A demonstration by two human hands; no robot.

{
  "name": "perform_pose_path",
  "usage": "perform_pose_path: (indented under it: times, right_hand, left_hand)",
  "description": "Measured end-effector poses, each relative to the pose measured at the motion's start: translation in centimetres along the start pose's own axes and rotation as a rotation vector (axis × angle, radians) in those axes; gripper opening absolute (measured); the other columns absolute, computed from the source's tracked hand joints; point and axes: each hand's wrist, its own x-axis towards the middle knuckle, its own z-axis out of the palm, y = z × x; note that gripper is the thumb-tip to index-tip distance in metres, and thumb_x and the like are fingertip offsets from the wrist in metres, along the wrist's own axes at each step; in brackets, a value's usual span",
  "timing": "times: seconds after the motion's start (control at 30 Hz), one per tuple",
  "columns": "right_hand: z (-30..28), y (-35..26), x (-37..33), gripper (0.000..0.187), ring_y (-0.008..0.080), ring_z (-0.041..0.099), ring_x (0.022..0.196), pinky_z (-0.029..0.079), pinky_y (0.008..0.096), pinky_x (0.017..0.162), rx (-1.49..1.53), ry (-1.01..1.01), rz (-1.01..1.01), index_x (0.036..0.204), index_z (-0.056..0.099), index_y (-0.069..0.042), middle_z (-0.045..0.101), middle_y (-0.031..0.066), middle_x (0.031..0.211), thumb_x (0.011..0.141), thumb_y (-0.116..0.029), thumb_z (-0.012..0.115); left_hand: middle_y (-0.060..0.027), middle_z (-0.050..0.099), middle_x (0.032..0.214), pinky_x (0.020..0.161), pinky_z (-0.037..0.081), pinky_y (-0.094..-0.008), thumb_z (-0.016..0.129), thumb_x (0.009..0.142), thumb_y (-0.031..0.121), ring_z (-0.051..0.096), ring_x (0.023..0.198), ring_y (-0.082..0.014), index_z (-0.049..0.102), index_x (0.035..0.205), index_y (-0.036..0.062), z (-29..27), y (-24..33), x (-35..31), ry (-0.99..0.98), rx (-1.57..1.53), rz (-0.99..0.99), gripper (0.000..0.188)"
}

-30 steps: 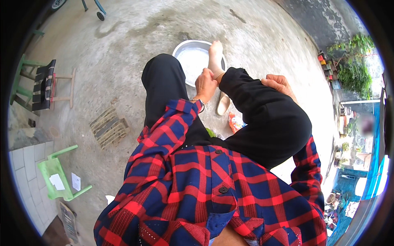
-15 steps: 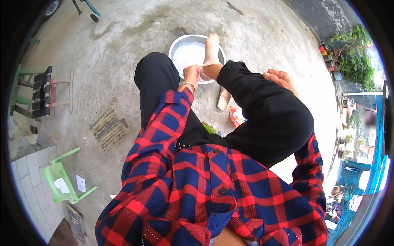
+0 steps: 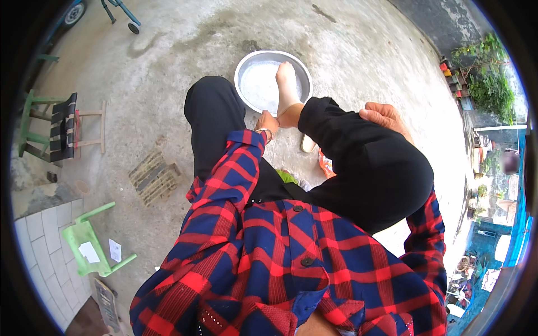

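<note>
My right leg, in a black trouser leg [image 3: 364, 145], is raised and crossed over. Its foot wears a thin beige sock [image 3: 287, 89] and hangs over a round metal basin [image 3: 242, 95] with a whitish, sudsy-looking inside. My left hand [image 3: 267, 122] is at the ankle, its fingers closed on the sock's edge near the heel; the fingertips are partly hidden. On the far side of the raised leg, my right hand [image 3: 386, 116] curls against the trouser leg, partly covered by it. A beige slip-on shoe [image 3: 307, 144] lies on the ground beneath the leg.
An orange-and-white packet [image 3: 325, 164] and something green [image 3: 287, 177] lie below my legs. At left are a wooden chair [image 3: 63, 126], a slatted wooden piece [image 3: 154, 178] and a light green plastic chair [image 3: 92, 246]. Plants [image 3: 490, 92] grow by the right wall.
My left hand has moved nearer along the ankle toward the heel, and the stretched sock edge now sits closer to the skin. The foot has shifted slightly nearer. My right hand stays by the leg.
</note>
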Motion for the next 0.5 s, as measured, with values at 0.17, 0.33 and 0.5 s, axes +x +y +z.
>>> perform_pose_path:
  times: [0.17,0.33,0.5]
  right_hand:
    - [-0.7,-1.3,-3.1,0.046,0.0138,0.061,0.097,0.049,0.0266,0.085,-0.038,-0.004,0.087,0.119,0.056,-0.001,0.063,0.0061,0.103,0.081,-0.017,0.077]
    - [-0.9,-1.0,-3.0,0.045,0.014,0.059,0.1,0.048,0.0262,0.086,-0.084,-0.009,0.112,0.117,0.056,-0.002,0.061,0.0063,0.106,0.08,-0.015,0.077]
    - [-0.2,-2.0,-1.9,0.016,0.0069,0.054,0.076,0.044,0.0236,0.067,-0.169,-0.206,0.013,0.086,0.06,-0.005,0.056,-0.0021,0.079,0.086,-0.017,0.07]
  left_hand:
    - [-0.0226,0.067,0.093,0.079,0.048,-0.0491,0.058,0.085,0.02,0.064,0.091,-0.0417,0.057,0.096,0.0053,-5.1,5.1,1.1,0.283,0.047,0.063,0.019]
    - [-0.0192,0.069,0.085,0.069,0.052,-0.0434,0.063,0.081,0.019,0.067,0.084,-0.0364,0.065,0.08,0.0045,-8.5,8.3,5.4,0.359,-0.013,0.169,0.014]
    - [-0.0141,0.068,0.077,0.048,0.052,-0.0361,0.065,0.075,-0.003,0.066,0.061,-0.0223,0.068,0.097,-0.002,-15.8,12.8,6.2,-0.723,0.461,0.197,0.022]
